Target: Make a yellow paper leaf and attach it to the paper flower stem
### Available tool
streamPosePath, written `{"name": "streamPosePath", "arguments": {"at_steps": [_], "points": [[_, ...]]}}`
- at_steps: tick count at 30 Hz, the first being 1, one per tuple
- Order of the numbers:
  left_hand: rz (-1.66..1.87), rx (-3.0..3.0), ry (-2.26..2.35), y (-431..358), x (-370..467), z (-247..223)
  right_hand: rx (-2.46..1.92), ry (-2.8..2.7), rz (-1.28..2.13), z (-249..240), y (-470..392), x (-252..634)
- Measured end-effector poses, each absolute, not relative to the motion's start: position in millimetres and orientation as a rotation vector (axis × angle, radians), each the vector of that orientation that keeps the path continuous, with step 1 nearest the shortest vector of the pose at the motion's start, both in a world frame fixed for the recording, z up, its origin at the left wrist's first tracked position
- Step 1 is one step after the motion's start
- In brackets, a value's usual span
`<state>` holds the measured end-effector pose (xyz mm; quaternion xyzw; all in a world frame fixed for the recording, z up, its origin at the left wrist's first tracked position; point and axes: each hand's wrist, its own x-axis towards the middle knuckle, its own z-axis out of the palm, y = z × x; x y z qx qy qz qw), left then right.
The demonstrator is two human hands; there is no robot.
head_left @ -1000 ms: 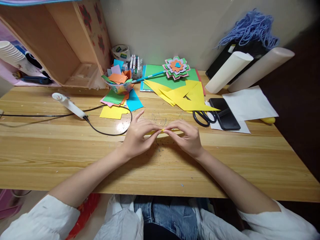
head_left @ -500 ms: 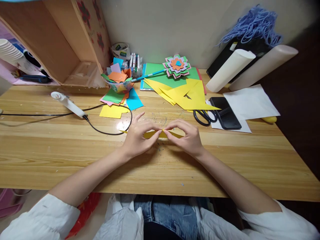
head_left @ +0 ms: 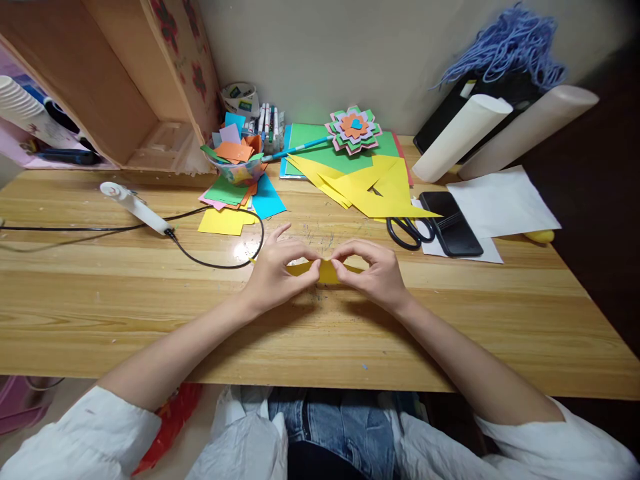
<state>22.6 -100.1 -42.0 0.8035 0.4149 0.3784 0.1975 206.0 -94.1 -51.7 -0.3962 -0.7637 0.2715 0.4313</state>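
A person in white sleeves pinches a narrow piece of yellow paper (head_left: 329,272) between thumbs and fingertips at a wooden desk (head_left: 150,327), the left hand (head_left: 318,262) and right hand (head_left: 334,262) nearly meeting at its middle. The paper is held just in front of the person, near the centre of the desk, whose pale, striped grain is flecked with small dark marks around the hands. A plain grey wall (head_left: 310,60) rises behind. At left, an open box (head_left: 165,87) with painted red flowers stands by the wall, a white tool (head_left: 135,208) trailing a black cord (head_left: 220,267) in front of it. A cup (head_left: 239,173) of coloured scraps sits beside the box; a layered paper flower (head_left: 354,128) rests on green sheets (head_left: 315,141) at the back. Larger yellow cutouts (head_left: 367,190) overlap black-handled scissors (head_left: 404,235), next to a phone (head_left: 454,227). Blue yarn (head_left: 505,50) and two pale rolls (head_left: 461,141) fill the right corner, darkness beyond; a red bag (head_left: 167,430) shows below the desk edge.
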Motion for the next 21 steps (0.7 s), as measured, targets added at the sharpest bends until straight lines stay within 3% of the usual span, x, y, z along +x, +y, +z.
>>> {"name": "streamPosePath", "arguments": {"at_steps": [8,15,21], "points": [[1.104,2.408,1.136,-98,21,-44,-0.886,-1.995,0.535,-49,-91,207],[1.168,2.851,1.021,-96,11,-46,-0.641,-2.160,-0.037,-52,-87,223],[0.909,3.154,0.929,-87,8,-58,-0.620,-2.420,-0.246,-61,-72,227]]}}
